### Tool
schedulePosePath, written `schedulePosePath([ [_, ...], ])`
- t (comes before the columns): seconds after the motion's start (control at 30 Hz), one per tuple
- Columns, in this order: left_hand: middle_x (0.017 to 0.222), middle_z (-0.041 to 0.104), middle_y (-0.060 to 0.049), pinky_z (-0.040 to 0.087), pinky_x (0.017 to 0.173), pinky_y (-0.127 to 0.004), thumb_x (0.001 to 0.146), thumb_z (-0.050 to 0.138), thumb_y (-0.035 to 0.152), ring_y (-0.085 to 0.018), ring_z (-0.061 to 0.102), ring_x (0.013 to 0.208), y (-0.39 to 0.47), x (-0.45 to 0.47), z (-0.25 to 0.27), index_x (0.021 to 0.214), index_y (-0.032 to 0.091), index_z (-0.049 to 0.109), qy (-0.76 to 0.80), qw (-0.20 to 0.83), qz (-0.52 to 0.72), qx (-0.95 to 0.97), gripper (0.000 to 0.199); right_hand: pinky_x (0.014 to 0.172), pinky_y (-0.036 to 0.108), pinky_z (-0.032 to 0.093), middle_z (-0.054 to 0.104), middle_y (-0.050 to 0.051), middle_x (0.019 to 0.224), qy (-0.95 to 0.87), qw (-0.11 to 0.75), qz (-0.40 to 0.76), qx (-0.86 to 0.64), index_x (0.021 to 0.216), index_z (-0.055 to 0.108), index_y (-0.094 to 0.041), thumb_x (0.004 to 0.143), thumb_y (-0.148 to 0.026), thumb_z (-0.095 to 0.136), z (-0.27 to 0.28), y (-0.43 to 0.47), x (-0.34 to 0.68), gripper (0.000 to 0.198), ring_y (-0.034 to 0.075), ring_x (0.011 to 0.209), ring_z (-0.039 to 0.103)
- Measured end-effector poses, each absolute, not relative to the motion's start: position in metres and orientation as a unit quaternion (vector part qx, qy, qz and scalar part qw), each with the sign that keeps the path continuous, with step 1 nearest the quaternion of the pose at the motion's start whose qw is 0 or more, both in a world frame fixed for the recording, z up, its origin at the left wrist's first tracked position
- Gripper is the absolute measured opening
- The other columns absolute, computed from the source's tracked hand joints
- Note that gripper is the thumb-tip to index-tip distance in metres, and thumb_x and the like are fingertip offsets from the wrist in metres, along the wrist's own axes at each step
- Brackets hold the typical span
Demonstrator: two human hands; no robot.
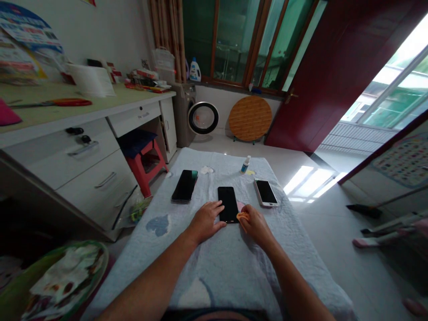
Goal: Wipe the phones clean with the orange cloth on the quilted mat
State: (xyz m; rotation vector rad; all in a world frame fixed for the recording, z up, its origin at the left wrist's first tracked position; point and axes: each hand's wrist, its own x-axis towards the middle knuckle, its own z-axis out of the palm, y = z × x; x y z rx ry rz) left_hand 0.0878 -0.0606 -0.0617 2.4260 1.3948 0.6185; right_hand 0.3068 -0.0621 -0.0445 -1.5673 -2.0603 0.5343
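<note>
A black smartphone (228, 204) lies screen up on the cloth-covered table (234, 272) in front of me. My left hand (207, 219) rests at its left side, fingers stretched onto the edge and thumb by the lower corner. At the phone's lower right edge, my right hand (254, 224) is closed on an orange cloth (243, 216). To the left lies a larger dark smartphone (185, 185). A white-framed smartphone (266, 193) lies to the right. Beyond them stands a small spray bottle (245, 164) with a blue label.
Left of the table are a white desk (87, 147) with drawers, a red stool (147, 165) and a waste bin (103, 263) full of litter. Behind stand a washing machine (183, 111) with its door open and a round wooden board (250, 118). A dark red door (321, 67) is at right.
</note>
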Motion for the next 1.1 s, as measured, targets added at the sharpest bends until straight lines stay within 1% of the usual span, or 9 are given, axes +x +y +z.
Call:
schedulePosePath([
  [0.1, 0.140, 0.051, -0.015, 0.036, 0.110, -0.044, 0.078, 0.072, 0.035, -0.027, 0.048, 0.129, -0.061, 0.088, -0.061, 0.127, 0.015, 0.057, 0.484, 0.144, 0.216, 0.836, 0.054, 0.072, 0.025, 0.041, 0.066, 0.006, 0.085, -0.746, 0.232, 0.196, -0.593, 0.091, 0.059, -0.016, 0.081, -0.017, 0.051, -0.045, -0.052, 0.302, 0.013, 0.017, 0.079, 0.059],
  [0.17, 0.140, 0.051, -0.015, 0.036, 0.110, -0.044, 0.078, 0.072, 0.034, -0.028, 0.048, 0.129, -0.061, 0.088, -0.061, 0.127, 0.015, 0.057, 0.486, 0.149, 0.215, 0.834, 0.054, 0.075, 0.024, 0.040, 0.067, 0.007, 0.088, -0.739, 0.215, 0.190, -0.609, 0.093, 0.062, -0.015, 0.081, -0.015, 0.051, -0.043, -0.041, 0.297, 0.016, 0.017, 0.083, 0.060],
  [0.33, 0.141, 0.050, -0.014, 0.036, 0.110, -0.045, 0.079, 0.070, 0.036, -0.027, 0.048, 0.129, -0.060, 0.087, -0.060, 0.128, 0.016, 0.056, 0.483, 0.162, 0.217, 0.833, 0.055, 0.082, 0.023, 0.039, 0.069, 0.010, 0.099, -0.728, 0.163, 0.121, -0.655, 0.100, 0.067, -0.013, 0.087, -0.017, 0.049, -0.040, -0.006, 0.281, 0.023, 0.017, 0.096, 0.060],
  [0.5, 0.139, 0.052, -0.014, 0.036, 0.110, -0.042, 0.079, 0.070, 0.037, -0.027, 0.048, 0.129, -0.059, 0.087, -0.059, 0.128, 0.016, 0.057, 0.486, 0.175, 0.223, 0.827, 0.055, 0.082, 0.025, 0.039, 0.068, 0.014, 0.103, -0.726, 0.131, 0.091, -0.669, 0.106, 0.068, -0.011, 0.090, -0.019, 0.045, -0.043, 0.033, 0.268, 0.029, 0.020, 0.098, 0.060],
  [0.63, 0.139, 0.052, -0.013, 0.036, 0.110, -0.042, 0.078, 0.071, 0.036, -0.027, 0.047, 0.129, -0.060, 0.087, -0.058, 0.128, 0.016, 0.058, 0.489, 0.181, 0.225, 0.823, 0.055, 0.083, 0.024, 0.039, 0.070, 0.014, 0.100, -0.751, 0.095, 0.087, -0.648, 0.104, 0.070, -0.011, 0.089, -0.014, 0.043, -0.042, 0.059, 0.263, 0.031, 0.020, 0.101, 0.060],
  [0.73, 0.139, 0.052, -0.013, 0.037, 0.110, -0.043, 0.078, 0.071, 0.035, -0.027, 0.048, 0.128, -0.060, 0.087, -0.058, 0.128, 0.016, 0.058, 0.490, 0.185, 0.227, 0.821, 0.056, 0.083, 0.024, 0.040, 0.071, 0.014, 0.102, -0.773, 0.062, 0.089, -0.625, 0.105, 0.070, -0.011, 0.088, -0.011, 0.044, -0.038, 0.074, 0.260, 0.032, 0.019, 0.101, 0.061],
  [0.97, 0.140, 0.052, -0.013, 0.037, 0.110, -0.042, 0.076, 0.073, 0.033, -0.027, 0.048, 0.129, -0.061, 0.087, -0.058, 0.128, 0.016, 0.058, 0.499, 0.195, 0.225, 0.814, 0.056, 0.080, 0.024, 0.042, 0.071, 0.013, 0.101, -0.826, -0.009, 0.103, -0.554, 0.099, 0.073, -0.014, 0.084, -0.012, 0.050, -0.027, 0.092, 0.244, 0.027, 0.020, 0.095, 0.065],
  [1.03, 0.140, 0.052, -0.012, 0.037, 0.111, -0.041, 0.075, 0.074, 0.032, -0.027, 0.047, 0.129, -0.061, 0.087, -0.058, 0.128, 0.016, 0.058, 0.501, 0.196, 0.227, 0.812, 0.057, 0.080, 0.024, 0.042, 0.071, 0.012, 0.102, -0.837, -0.010, 0.106, -0.537, 0.101, 0.071, -0.015, 0.085, -0.013, 0.050, -0.027, 0.093, 0.237, 0.027, 0.020, 0.096, 0.064],
  [1.1, 0.140, 0.052, -0.012, 0.037, 0.110, -0.041, 0.075, 0.074, 0.031, -0.027, 0.047, 0.129, -0.061, 0.087, -0.059, 0.128, 0.017, 0.058, 0.500, 0.196, 0.232, 0.811, 0.057, 0.080, 0.024, 0.042, 0.070, 0.012, 0.105, -0.845, -0.002, 0.106, -0.525, 0.109, 0.067, -0.014, 0.086, -0.014, 0.048, -0.028, 0.092, 0.229, 0.030, 0.020, 0.097, 0.064],
])
